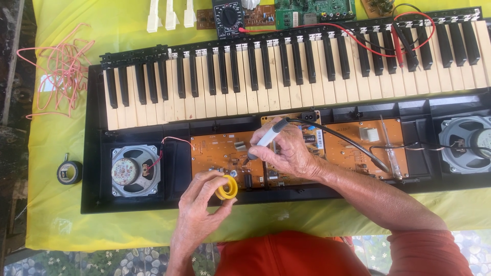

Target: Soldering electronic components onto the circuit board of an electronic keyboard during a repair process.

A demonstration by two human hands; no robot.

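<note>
Orange circuit board (pixel 225 153) sits exposed in the opened shell of an electronic keyboard (pixel 286 76), which lies across a table covered in yellow cloth (pixel 61 214). My right hand (pixel 289 151) grips a soldering iron (pixel 266 137) like a pen, fingers closed around its pale handle, tip angled down and left onto the board; its dark cord (pixel 342 140) trails off to the right over a second board. My left hand (pixel 202 204) pinches a small yellow spool (pixel 226 187), probably solder, at the near edge of the case, thumb and fingers closed on it.

A round speaker (pixel 135 170) with a red wire sits to the left of the board, and another speaker (pixel 468 143) at the far right. A multimeter (pixel 228 18) with red and black leads rests beyond the keys. Pink wire (pixel 59 71) lies tangled at the left, and a roll of black tape (pixel 69 172) lies nearer me.

I judge the risks to be these: the hot tip could slip and bridge neighbouring joints or scorch a component if my hand wavers, and the cord could snag on the board and tug the iron off its mark.
</note>
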